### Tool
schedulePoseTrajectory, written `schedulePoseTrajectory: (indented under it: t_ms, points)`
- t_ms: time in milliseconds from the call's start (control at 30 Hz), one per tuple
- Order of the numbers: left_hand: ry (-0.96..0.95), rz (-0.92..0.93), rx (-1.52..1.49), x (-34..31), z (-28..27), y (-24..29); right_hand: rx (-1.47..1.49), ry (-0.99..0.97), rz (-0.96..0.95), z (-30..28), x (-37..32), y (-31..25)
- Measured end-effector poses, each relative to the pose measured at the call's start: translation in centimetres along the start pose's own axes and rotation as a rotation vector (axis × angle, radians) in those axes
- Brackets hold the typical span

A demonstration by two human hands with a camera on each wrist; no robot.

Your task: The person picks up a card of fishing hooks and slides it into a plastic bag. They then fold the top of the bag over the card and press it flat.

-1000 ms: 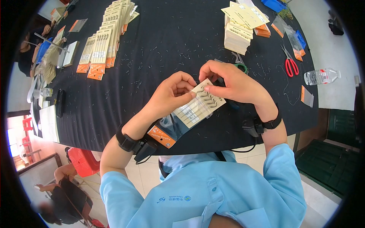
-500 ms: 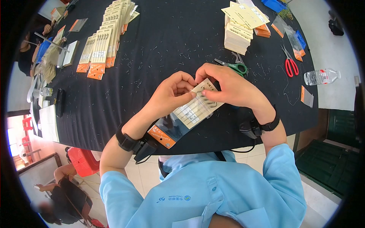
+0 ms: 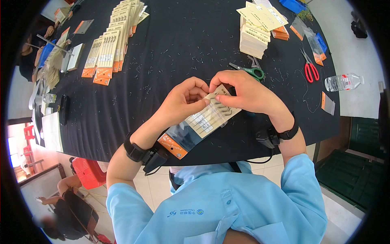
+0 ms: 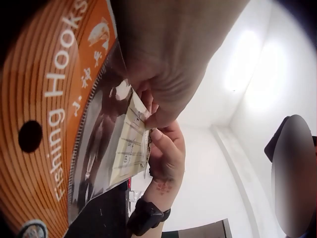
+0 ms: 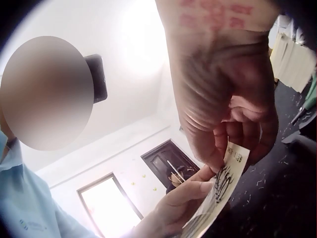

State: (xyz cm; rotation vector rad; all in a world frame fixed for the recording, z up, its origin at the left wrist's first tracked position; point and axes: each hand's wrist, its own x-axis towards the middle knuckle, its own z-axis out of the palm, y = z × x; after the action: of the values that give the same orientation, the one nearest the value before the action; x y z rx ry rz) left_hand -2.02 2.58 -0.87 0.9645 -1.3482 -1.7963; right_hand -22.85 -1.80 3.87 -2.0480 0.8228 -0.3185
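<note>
A cream card [image 3: 209, 118] with several dark hooks in a row lies partly inside a clear bag with an orange "Fishing Hooks" header [image 3: 172, 147], tilted above the black cloth. The left hand [image 3: 183, 99] pinches the card's upper left edge between thumb and curled fingers. The right hand [image 3: 248, 92] pinches its top end, the thumb over the hooks. In the right wrist view the hooks [image 5: 224, 183] show beside the right thumb. The left wrist view has the orange header [image 4: 54, 99] close up, with the card [image 4: 130, 144] reaching toward both hands.
Green-handled scissors [image 3: 255, 73] lie just beyond the right hand, red-handled scissors [image 3: 311, 72] and a bottle [image 3: 344, 81] farther right. Packed cards [image 3: 109, 51] overlap in rows at the upper left. A stack of cream cards [image 3: 254, 40] stands at the upper right. Thread bits dot the cloth.
The right hand has shifted slightly left and toward the body, closer to the left hand, uncovering the green-handled scissors. Its thumb has moved along the hooks. The left hand has hardly moved.
</note>
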Motion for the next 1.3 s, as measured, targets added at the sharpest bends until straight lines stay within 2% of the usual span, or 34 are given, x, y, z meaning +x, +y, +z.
schedulePoseTrajectory:
  t_ms: [267,567,933,1300]
  points:
    - [-0.002,0.010,0.009,0.03,0.00,-0.11,0.044,0.004,0.034,0.19,0.00,-0.19]
    - [-0.008,0.022,0.023,0.02,-0.05,-0.32,0.000,0.031,-0.024,0.43,0.03,0.08]
    - [-0.014,0.015,0.012,-0.03,0.05,-0.15,0.118,-0.022,0.073,0.22,0.02,-0.07]
    - [-0.010,0.007,0.040,-0.05,0.06,-0.09,0.154,-0.067,0.085,-0.05,-0.05,0.75]
